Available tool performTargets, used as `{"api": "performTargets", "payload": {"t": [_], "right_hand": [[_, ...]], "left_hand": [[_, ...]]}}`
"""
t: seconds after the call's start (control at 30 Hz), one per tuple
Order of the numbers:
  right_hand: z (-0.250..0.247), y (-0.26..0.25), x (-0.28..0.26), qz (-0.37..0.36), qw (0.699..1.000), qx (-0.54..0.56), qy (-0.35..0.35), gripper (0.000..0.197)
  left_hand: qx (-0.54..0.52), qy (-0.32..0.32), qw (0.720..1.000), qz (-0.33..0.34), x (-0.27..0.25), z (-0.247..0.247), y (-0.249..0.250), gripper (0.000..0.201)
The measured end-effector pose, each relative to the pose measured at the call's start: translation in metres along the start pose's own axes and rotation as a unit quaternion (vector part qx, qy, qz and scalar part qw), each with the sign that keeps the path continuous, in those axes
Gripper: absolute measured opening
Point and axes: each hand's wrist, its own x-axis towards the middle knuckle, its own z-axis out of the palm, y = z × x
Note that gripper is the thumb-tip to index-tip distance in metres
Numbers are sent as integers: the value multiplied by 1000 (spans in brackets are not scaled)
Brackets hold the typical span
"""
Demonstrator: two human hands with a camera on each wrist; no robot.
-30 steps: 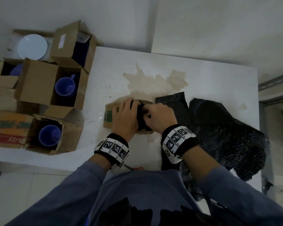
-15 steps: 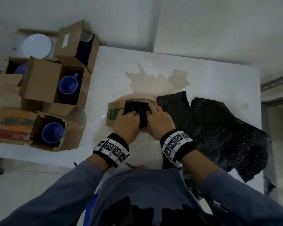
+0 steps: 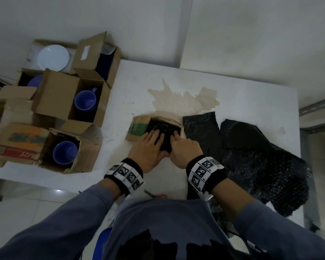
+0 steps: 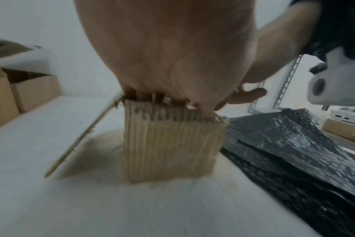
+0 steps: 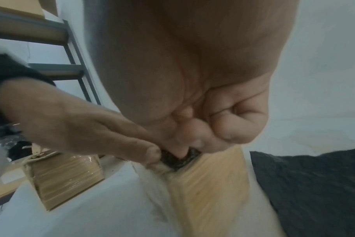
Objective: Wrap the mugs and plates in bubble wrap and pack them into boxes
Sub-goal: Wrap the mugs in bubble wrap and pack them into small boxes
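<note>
Your left hand (image 3: pixel 148 149) and right hand (image 3: pixel 184 148) (fingers straight) press the black wrapped bundle (image 3: pixel 164 132) into the small box (image 3: pixel 139 128).

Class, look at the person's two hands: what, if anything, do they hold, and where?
Nothing is gripped: left hand and right hand press flat on top of the black bubble-wrapped bundle inside the small cardboard box.

A black bubble-wrapped bundle (image 3: pixel 162 131) is sitting inside a small open box (image 3: pixel 139 128) standing on the table. Loose black bubble wrap (image 3: pixel 251 156) is lying just right of it. Blue mugs (image 3: pixel 85 100) are standing unwrapped in open boxes (image 3: pixel 54 98) at the left.
</note>
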Motion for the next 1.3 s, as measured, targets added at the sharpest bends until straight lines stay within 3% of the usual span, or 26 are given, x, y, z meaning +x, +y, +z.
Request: {"api": "performTargets", "payload": {"t": [0.13, 0.2, 0.37, 0.47, 0.6, 0.83, 1.07, 1.3], "right_hand": [[-15, 0, -7, -46, 996, -25, 72, 27], [-16, 2, -7, -67, 993, -27, 95, 20], [15, -5, -10, -91, 992, -42, 73, 36], [22, -4, -12, -90, 992, -39, 74, 48], [31, 0, -16, -100, 992, -38, 63, 59], [30, 10, -21, -124, 988, 52, 78, 54], [42, 13, -29, -125, 982, 51, 128, 62], [41, 24, -12, -139, 963, 88, 215, 36]], "left_hand": [[83, -65, 991, 86, 2, -16, -30, 63], [105, -54, 988, 95, -1, -19, -34, 62], [6, 14, 998, 62, -13, -9, -25, 54], [-45, 58, 997, -1, -12, -1, -14, 59], [-31, 57, 997, -50, -7, 14, 1, 72], [-68, 118, 985, -108, 1, 28, 7, 69], [-41, 82, 987, -134, 9, 27, 15, 79], [-70, 84, 986, -128, 13, 23, 9, 82]]}}
